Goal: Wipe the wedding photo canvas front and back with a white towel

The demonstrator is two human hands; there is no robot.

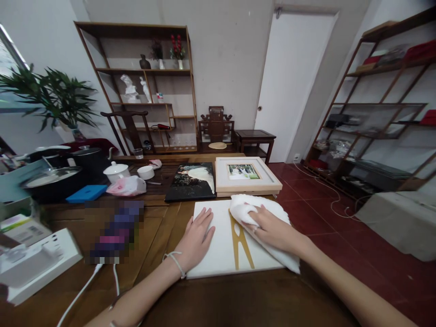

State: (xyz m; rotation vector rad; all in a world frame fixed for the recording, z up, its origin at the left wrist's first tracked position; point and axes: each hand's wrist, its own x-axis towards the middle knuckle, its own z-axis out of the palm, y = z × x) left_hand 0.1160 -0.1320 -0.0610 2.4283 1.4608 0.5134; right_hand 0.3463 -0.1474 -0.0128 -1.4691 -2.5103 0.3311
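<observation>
A white flat rectangular panel (221,256) lies on the wooden table in front of me. My left hand (198,238) rests flat on its left part, fingers stretched out and holding nothing. On the panel's right side, my right hand (269,226) grips a bunched white towel (243,206), its fingers pressed into the folds. The rest of the towel spreads over the panel's right edge. A yellow A-shaped piece (237,238) shows on the panel between my hands, its upper end partly under the towel.
Behind the panel lie a dark picture panel (190,181) and a light wooden picture frame (248,187). To the left are a phone (117,231) with cables, a power strip (44,268), a blue box (86,194), a white teapot (116,172) and a black pan (51,186).
</observation>
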